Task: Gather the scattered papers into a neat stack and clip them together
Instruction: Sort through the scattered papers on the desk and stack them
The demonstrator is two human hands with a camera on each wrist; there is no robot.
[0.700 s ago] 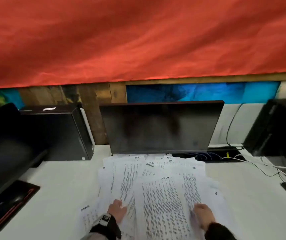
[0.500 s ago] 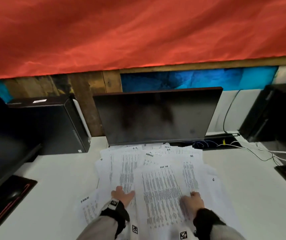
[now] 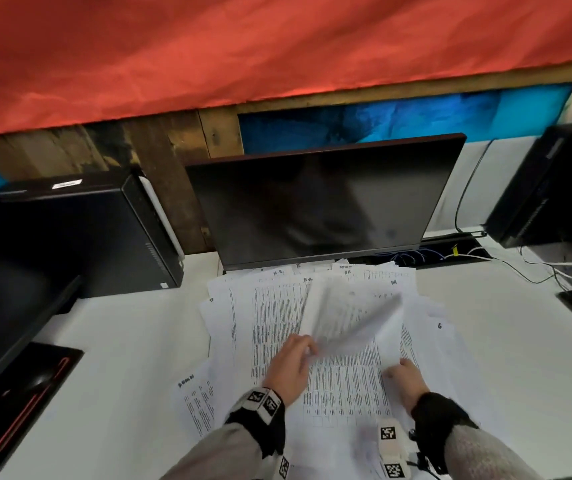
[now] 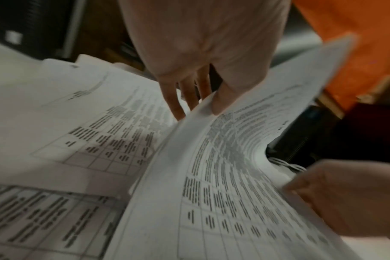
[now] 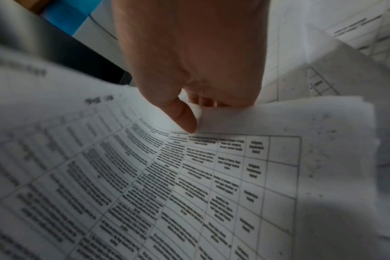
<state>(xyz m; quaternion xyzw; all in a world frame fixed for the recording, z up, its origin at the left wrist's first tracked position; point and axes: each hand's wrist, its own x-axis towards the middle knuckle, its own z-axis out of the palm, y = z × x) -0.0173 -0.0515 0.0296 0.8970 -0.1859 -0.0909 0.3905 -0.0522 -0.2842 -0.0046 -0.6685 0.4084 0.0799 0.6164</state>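
The biggest risk I see is the lifted sheet [image 3: 350,317]: I hold it by its two near corners only, so it bows and sags between my hands, and a quick pull could crease it or tear a corner. My left hand [image 3: 289,367] pinches the near-left corner, thumb on top and fingers [image 4: 178,98] beneath; my right hand [image 3: 404,379] pinches the near-right corner the same way, thumb against curled fingers [image 5: 203,101]. A lesser risk, in my judgement: dragging this sheet across the papers [image 3: 264,327] could fan them wider, or nudge the far ones under the monitor [image 3: 322,202] at twelve o'clock. The loose sheet [image 3: 193,403] at eight o'clock could get missed. I see no clip anywhere in view, so clipping may stall.

The papers lie spread and overlapping on the white worktop [image 3: 125,344], dead centre before me. A black computer case [image 3: 104,230] stands at ten o'clock, another [image 3: 551,188] at two o'clock, with cables [image 3: 534,268] trailing beside it. Red cloth [image 3: 243,46] hangs across the back wall above wood planks [image 3: 160,150].
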